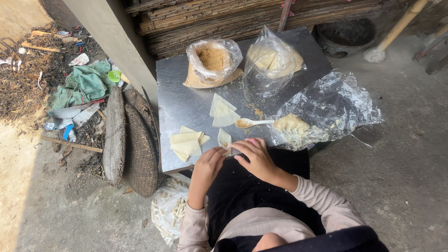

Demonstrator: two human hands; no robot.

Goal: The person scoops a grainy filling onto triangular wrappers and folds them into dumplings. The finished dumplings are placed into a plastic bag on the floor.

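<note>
On the steel table (186,107) my left hand (208,163) and right hand (254,156) pinch a filled wrapper (224,139) closed; I judge sealing its edge comes next.

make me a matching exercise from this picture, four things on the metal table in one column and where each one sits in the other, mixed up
Things
1. bag of brown crumbs
2. spoon
3. folded wrapper
4. stack of cut wrappers

Places
A. at the fingertips of both hands, left hand and right hand
B. near edge of the table, left of the hands
C. far side of the table, beside another clear bag
D. middle of the table, bowl filled with crumbs, handle towards the crumpled plastic

Pairs: 1-C, 2-D, 3-A, 4-B
</note>
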